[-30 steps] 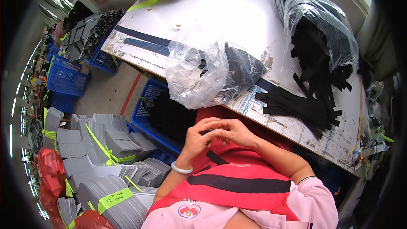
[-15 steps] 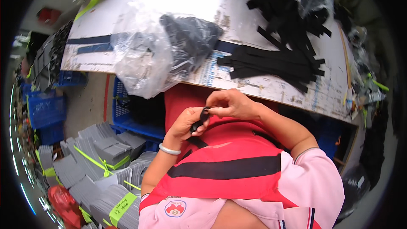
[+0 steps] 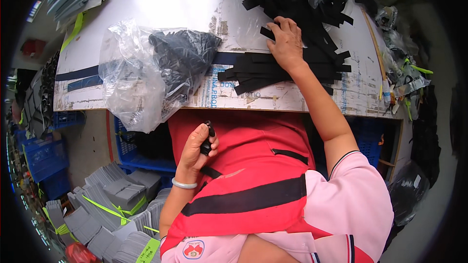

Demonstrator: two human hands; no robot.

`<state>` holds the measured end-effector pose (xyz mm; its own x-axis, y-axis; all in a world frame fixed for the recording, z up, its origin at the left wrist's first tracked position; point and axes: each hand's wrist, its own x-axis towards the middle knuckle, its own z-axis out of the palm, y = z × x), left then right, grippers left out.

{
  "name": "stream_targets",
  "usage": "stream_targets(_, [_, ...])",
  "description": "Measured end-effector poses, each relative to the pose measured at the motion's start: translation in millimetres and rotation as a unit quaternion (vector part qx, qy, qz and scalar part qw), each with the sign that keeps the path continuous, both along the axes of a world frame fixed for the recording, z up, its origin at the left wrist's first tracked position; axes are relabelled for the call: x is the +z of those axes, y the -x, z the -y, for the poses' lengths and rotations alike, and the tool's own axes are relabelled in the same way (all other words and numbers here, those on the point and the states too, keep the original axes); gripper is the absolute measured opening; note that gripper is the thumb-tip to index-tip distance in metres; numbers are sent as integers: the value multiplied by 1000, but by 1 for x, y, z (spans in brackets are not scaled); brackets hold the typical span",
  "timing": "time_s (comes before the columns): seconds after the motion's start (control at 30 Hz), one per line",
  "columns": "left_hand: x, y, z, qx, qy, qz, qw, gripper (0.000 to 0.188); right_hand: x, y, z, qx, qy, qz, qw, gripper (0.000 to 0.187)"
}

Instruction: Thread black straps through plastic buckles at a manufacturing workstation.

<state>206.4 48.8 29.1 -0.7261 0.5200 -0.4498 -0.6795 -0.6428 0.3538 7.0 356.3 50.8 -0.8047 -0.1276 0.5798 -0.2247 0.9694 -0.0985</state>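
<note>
My left hand [image 3: 197, 146], low in front of the red apron, is closed around a small black piece [image 3: 208, 131] with a round, ring-like end. The fingers hide most of it, so I cannot tell its exact kind. On the table my right hand [image 3: 287, 44] reaches over the heap of black fabric strips [image 3: 312, 24]. Its thumb and forefinger are apart, with the end of one black strip [image 3: 266, 33] showing between them. Under the wrist lies a flatter stack of black strips [image 3: 263, 68] near the table's front edge.
A clear plastic bag [image 3: 131, 78] holding dark pieces [image 3: 183, 53] overhangs the front edge of the white table [image 3: 165, 0]. Blue crates [image 3: 46, 158] stand at the left. Bundles of grey sheets [image 3: 102, 214] with yellow-green ties lie at lower left. Plastic scraps [image 3: 397, 44] hang at the right.
My right hand has left the black piece at my left hand and moved forward onto the strip heap. My left hand still holds the black piece. The view has shifted slightly.
</note>
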Motion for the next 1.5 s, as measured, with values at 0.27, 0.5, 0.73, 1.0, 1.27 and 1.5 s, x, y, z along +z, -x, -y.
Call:
stream_targets(0.27, [13, 11, -1, 27, 284, -117, 951, 14, 39, -20, 17, 170, 54, -23, 984, 25])
stream_targets(0.5, [35, 26, -11, 110, 363, -194, 905, 14, 88, -124, 98, 284, 371, 424, 776, 14])
stream_targets(0.73, [29, 20, -9, 130, 461, -266, 836, 13, 47, -133, 113, 159, 602, 603, 500, 18])
stream_targets(1.0, [30, 25, -12, 172, 598, -447, 642, 12, 37, -138, 124, 153, 686, 563, 436, 17])
stream_targets(1.27, [27, 22, -11, 175, 628, -441, 617, 14, 29, -147, 131, 136, 675, 534, 491, 14])
stream_targets(1.5, [22, 20, -16, 162, 652, -460, 581, 15, 14, -141, 130, 125, 698, 538, 456, 16])
